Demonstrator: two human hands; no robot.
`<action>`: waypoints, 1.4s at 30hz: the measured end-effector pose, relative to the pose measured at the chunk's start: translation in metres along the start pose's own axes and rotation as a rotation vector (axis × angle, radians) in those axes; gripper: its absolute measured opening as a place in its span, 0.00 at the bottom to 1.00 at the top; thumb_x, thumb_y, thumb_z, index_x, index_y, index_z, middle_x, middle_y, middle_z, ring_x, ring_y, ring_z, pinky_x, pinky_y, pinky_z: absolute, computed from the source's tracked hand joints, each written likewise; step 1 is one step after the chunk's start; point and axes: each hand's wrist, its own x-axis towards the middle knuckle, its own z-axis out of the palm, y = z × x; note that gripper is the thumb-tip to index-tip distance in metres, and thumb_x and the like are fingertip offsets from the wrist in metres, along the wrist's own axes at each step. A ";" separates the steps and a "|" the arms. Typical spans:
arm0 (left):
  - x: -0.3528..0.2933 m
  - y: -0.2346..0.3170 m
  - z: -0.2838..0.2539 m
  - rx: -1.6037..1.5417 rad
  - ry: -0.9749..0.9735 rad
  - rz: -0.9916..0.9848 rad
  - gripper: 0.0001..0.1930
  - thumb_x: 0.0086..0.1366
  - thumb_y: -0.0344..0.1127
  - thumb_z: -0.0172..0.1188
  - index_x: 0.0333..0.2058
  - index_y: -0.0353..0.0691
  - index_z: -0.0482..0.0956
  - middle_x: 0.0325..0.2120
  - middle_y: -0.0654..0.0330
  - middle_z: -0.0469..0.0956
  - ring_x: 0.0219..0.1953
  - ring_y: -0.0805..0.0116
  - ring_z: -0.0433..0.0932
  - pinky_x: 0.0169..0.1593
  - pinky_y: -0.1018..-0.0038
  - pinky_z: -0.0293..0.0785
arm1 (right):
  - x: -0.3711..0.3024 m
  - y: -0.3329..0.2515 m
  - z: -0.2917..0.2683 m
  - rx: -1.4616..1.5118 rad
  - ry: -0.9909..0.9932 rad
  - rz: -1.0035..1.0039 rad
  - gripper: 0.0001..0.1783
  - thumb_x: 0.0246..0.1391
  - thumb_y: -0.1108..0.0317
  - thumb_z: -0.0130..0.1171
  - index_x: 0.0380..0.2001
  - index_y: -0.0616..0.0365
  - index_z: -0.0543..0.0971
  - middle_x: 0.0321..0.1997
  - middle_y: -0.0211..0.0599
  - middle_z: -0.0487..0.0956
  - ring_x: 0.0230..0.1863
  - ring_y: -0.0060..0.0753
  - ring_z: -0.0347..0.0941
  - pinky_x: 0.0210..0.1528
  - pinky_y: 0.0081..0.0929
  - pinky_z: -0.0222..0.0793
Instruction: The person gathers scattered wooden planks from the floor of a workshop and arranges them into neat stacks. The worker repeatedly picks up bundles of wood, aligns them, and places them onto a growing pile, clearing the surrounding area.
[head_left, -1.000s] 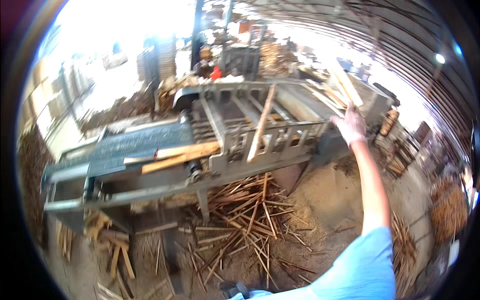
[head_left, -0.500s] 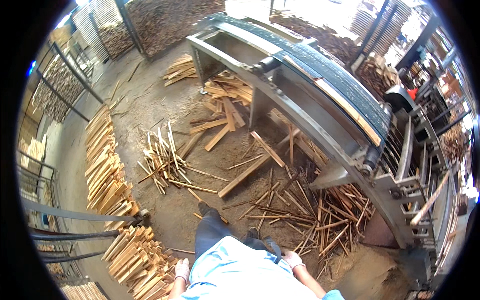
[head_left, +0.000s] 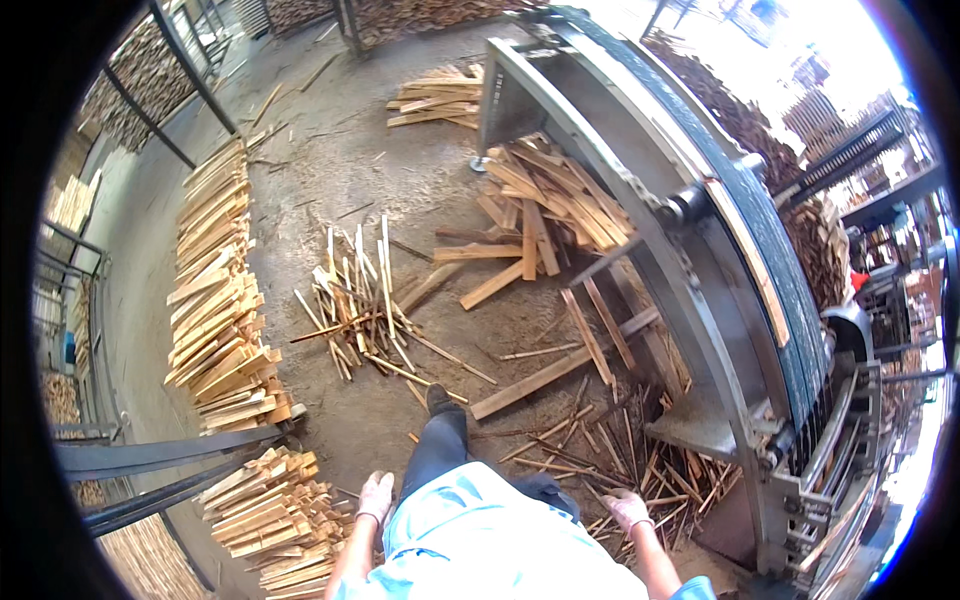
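Note:
My left hand point(head_left: 376, 496), in a light work glove, hangs at my side, its fingers loosely extended and nothing in it. Nearest to it is a stack of short wooden boards point(head_left: 272, 515) on the left. On the other side, my right hand point(head_left: 628, 509), also gloved, is held away from my body with fingers apart and empty. Beyond that hand lies a tangle of thin wood strips point(head_left: 690, 470) under the machine. One dark-trousered leg point(head_left: 440, 438) is stretched forward, its shoe beside a loose pile of thin sticks point(head_left: 350, 300).
A metal-framed conveyor point(head_left: 690, 290) with a dark belt runs along the right, one board point(head_left: 750, 260) lying on it. Boards are heaped point(head_left: 560, 200) by its legs, and a long beam point(head_left: 530, 382) lies on the floor. A long board row point(head_left: 215, 290) and metal bars point(head_left: 170, 455) border the left.
My view has turned to the right and I have stepped forward. The conveyor and piles appear nearer. Both hands have swung slightly forward, the right one farther out from my body.

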 end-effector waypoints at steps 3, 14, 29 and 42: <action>0.016 0.072 -0.066 -0.119 -0.060 -0.079 0.31 0.71 0.51 0.57 0.61 0.30 0.73 0.47 0.48 0.83 0.44 0.60 0.83 0.49 0.65 0.78 | 0.028 -0.045 0.022 0.004 -0.033 -0.165 0.29 0.60 0.51 0.61 0.55 0.63 0.81 0.55 0.54 0.83 0.59 0.48 0.79 0.61 0.32 0.71; 0.100 0.141 -0.102 -0.567 0.065 -0.204 0.30 0.72 0.47 0.60 0.66 0.37 0.68 0.32 0.63 0.80 0.27 0.74 0.77 0.29 0.75 0.73 | 0.137 -0.186 -0.041 -0.239 0.024 -0.406 0.29 0.58 0.48 0.58 0.50 0.63 0.82 0.48 0.56 0.84 0.51 0.56 0.80 0.55 0.38 0.74; 0.017 0.192 0.026 -0.118 0.040 -0.282 0.25 0.71 0.46 0.55 0.57 0.31 0.77 0.49 0.47 0.82 0.49 0.58 0.81 0.52 0.66 0.75 | 0.286 -0.433 -0.188 -0.154 -0.038 -0.428 0.32 0.59 0.48 0.57 0.58 0.63 0.78 0.57 0.59 0.80 0.61 0.55 0.75 0.64 0.39 0.68; 0.115 0.341 -0.019 -0.371 0.105 -0.277 0.32 0.72 0.48 0.57 0.65 0.28 0.69 0.64 0.43 0.72 0.67 0.55 0.70 0.69 0.67 0.63 | 0.300 -0.393 -0.183 -0.326 -0.036 -0.209 0.33 0.61 0.47 0.59 0.59 0.63 0.77 0.60 0.57 0.79 0.64 0.55 0.74 0.66 0.39 0.67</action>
